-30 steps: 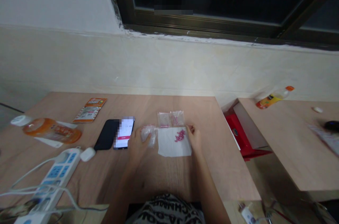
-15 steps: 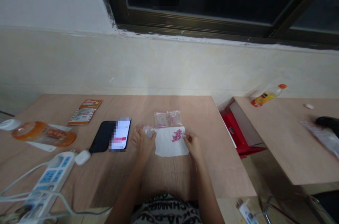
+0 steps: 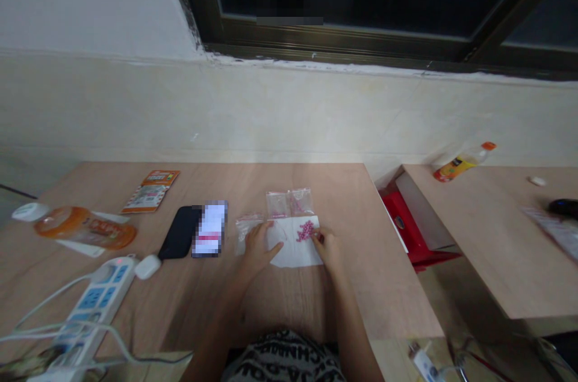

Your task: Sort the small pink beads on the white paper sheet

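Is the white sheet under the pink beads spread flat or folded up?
Spread flat: the white sheet lies open on the wooden table, with the pink beads heaped on top.

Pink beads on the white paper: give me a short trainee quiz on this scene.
1. True or false: the right hand is nearer the pink beads on the white paper than the left hand is.
2. What lies between the paper and the phone? A, a clear plastic bag; B, an orange bottle; C, a power strip.
3. Fill in: the power strip lies to the person's ___.

Key: 1 true; 2 A; 3 left.
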`<control>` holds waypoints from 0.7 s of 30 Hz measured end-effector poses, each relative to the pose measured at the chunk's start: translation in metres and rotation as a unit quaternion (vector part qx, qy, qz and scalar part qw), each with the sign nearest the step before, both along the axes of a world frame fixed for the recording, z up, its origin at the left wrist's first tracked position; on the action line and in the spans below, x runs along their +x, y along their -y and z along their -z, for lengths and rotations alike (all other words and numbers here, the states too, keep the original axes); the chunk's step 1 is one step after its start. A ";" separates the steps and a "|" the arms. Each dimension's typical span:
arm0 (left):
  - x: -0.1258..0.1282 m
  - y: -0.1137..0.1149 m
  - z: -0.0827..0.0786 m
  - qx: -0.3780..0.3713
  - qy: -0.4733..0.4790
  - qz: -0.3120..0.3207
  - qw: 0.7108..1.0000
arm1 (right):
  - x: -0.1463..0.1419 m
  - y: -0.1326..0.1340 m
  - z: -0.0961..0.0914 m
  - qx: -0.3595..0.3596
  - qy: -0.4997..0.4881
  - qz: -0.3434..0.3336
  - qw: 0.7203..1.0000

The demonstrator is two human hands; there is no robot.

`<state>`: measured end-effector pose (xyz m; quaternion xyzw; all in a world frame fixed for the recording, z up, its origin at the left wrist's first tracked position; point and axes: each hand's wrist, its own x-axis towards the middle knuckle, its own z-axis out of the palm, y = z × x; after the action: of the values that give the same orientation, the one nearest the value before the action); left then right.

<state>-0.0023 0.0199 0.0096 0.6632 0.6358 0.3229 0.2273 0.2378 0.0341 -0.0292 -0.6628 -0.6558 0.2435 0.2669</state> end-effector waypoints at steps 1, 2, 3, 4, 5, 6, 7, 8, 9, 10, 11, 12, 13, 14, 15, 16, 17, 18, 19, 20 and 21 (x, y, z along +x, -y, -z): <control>0.003 0.002 0.002 0.003 0.016 0.017 1.000 | 0.000 0.000 0.000 -0.002 -0.002 0.000 1.000; 0.006 0.004 0.004 0.006 0.031 0.030 0.999 | 0.000 0.000 0.000 -0.004 -0.005 0.000 1.000; 0.010 0.006 0.006 0.008 0.045 0.038 0.998 | 0.000 -0.001 0.000 -0.007 -0.009 0.000 1.000; 0.013 0.008 0.008 0.009 0.057 0.042 0.997 | 0.000 -0.001 0.000 -0.010 -0.014 0.001 1.000; 0.017 0.010 0.011 0.012 0.069 0.044 0.997 | -0.001 -0.001 0.000 -0.013 -0.019 0.001 1.000; 0.021 0.011 0.014 0.016 0.081 0.043 0.996 | -0.001 -0.002 0.000 -0.016 -0.025 0.002 1.000; 0.024 0.013 0.017 0.022 0.093 0.042 0.995 | -0.001 -0.002 0.001 -0.018 -0.031 0.001 0.999; 0.027 0.014 0.020 0.029 0.103 0.038 0.994 | -0.001 -0.003 0.001 -0.020 -0.037 0.001 0.999; 0.030 0.014 0.024 0.036 0.111 0.035 0.993 | 0.000 -0.003 0.003 -0.022 -0.042 0.000 0.999; 0.032 0.015 0.028 0.042 0.118 0.034 0.992 | 0.000 -0.004 0.004 -0.024 -0.047 0.000 0.999; 0.033 0.015 0.032 0.046 0.122 0.032 0.991 | 0.000 -0.004 0.005 -0.026 -0.052 0.001 0.998; 0.035 0.016 0.035 0.048 0.124 0.030 0.991 | 0.000 -0.005 0.007 -0.029 -0.057 0.001 0.998; 0.035 0.016 0.038 0.048 0.124 0.028 0.991 | 0.001 -0.005 0.008 -0.030 -0.062 0.002 0.998; 0.035 0.017 0.040 0.048 0.124 0.027 0.991 | 0.001 -0.005 0.009 -0.031 -0.067 0.004 0.997; 0.036 0.017 0.042 0.046 0.123 0.027 0.991 | 0.002 -0.005 0.010 -0.031 -0.072 0.004 0.997; 0.036 0.017 0.042 0.045 0.122 0.028 0.991 | 0.002 -0.005 0.010 -0.031 -0.077 0.004 0.997; 0.035 0.017 0.043 0.044 0.121 0.031 0.991 | 0.003 -0.005 0.010 -0.031 -0.080 0.003 0.996; 0.035 0.018 0.043 0.043 0.121 0.034 0.991 | 0.003 -0.005 0.009 -0.031 -0.083 0.001 0.996; 0.035 0.018 0.043 0.042 0.119 0.037 0.991 | 0.003 -0.005 0.009 -0.030 -0.083 -0.001 0.996; 0.035 0.018 0.043 0.042 0.116 0.039 0.992 | 0.003 -0.005 0.008 -0.030 -0.081 -0.001 0.996; 0.035 0.018 0.042 0.042 0.112 0.040 0.992 | 0.003 -0.005 0.007 -0.029 -0.076 0.001 0.997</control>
<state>0.0328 0.0021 -0.0328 0.6568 0.5652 0.4121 0.2815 0.2409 0.0390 -0.0362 -0.6508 -0.6255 0.3114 0.2971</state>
